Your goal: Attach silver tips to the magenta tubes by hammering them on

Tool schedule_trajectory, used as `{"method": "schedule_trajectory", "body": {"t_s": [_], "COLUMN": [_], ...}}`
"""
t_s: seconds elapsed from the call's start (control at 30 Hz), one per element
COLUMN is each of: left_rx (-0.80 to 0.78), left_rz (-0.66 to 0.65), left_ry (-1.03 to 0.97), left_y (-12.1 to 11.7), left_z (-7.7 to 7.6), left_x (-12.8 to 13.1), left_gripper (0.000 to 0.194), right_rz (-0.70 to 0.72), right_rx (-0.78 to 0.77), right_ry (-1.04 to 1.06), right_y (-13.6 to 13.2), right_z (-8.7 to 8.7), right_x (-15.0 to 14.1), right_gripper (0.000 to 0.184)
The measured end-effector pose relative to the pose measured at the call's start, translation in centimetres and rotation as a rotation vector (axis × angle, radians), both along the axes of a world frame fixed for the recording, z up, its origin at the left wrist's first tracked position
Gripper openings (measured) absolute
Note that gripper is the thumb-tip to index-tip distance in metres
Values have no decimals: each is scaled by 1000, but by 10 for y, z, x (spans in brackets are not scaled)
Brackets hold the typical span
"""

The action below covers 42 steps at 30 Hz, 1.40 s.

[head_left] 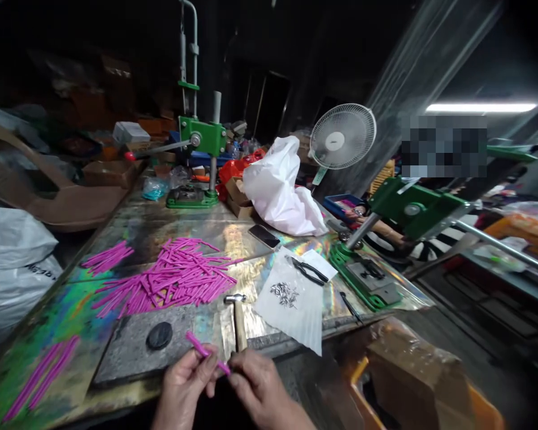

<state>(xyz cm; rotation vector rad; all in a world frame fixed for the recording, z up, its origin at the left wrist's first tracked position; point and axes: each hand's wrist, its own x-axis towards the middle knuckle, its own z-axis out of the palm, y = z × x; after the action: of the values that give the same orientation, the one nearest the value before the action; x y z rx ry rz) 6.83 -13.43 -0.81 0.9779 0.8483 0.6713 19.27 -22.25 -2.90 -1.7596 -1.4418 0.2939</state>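
Note:
A short magenta stick (197, 344) is held between my two hands at the table's front edge. My left hand (190, 373) pinches its middle between thumb and fingers. At the stick's lower right end, my right hand (257, 382) is closed, fingertips pressed around the tip; whether a small part sits there is hidden. Just beyond the right hand lies a hammer (238, 322) with a wooden handle. To the left is a dark stone slab (130, 343) bearing a round black disc (159, 336). Behind the slab spreads a heap of magenta sticks (174, 275).
A white sheet (269, 307) holds small metal pieces (284, 294) and black pliers (309, 270). Green hand presses stand at the back (201, 134) and right (363, 280). A phone (264, 236), white bag (287, 191) and fan (343, 137) are beyond. Another person's arm (385, 230) shows at right.

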Motion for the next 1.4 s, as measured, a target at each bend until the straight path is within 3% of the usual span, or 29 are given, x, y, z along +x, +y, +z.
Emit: {"method": "schedule_trajectory", "body": {"t_s": [0.07, 0.17, 0.3, 0.5, 0.67, 0.83, 1.03, 1.2, 1.4], "left_rx": [22, 37, 62, 91, 62, 43, -31, -126, -208], "left_rz": [47, 148, 214, 211, 184, 127, 43, 62, 96], "left_ry": [54, 104, 102, 108, 87, 39, -26, -115, -187], "left_y": [4, 8, 4, -1, 1, 3, 7, 7, 7], "left_z": [-6, -15, -21, -20, -23, -23, -11, -2, 3], "left_x": [-4, -8, -4, -1, -2, -3, -3, -6, -9], "left_gripper": [36, 42, 43, 42, 40, 37, 32, 28, 30], "right_rz": [-114, -412, -564, -591, -588, -543, -282, -19, 68], "right_rx": [-86, -229, -426, -580, -544, -380, -198, -90, -17], "right_ry": [-71, -157, -260, -316, -269, -127, 83, 486, 808], "right_y": [-6, -13, -15, -4, -5, -11, -1, 9, 20], "right_z": [-8, -20, -29, -43, -43, -26, -8, 3, 13], "right_x": [32, 89, 143, 157, 158, 138, 62, 0, -31], "right_gripper": [22, 26, 20, 14, 14, 19, 26, 20, 20]}}
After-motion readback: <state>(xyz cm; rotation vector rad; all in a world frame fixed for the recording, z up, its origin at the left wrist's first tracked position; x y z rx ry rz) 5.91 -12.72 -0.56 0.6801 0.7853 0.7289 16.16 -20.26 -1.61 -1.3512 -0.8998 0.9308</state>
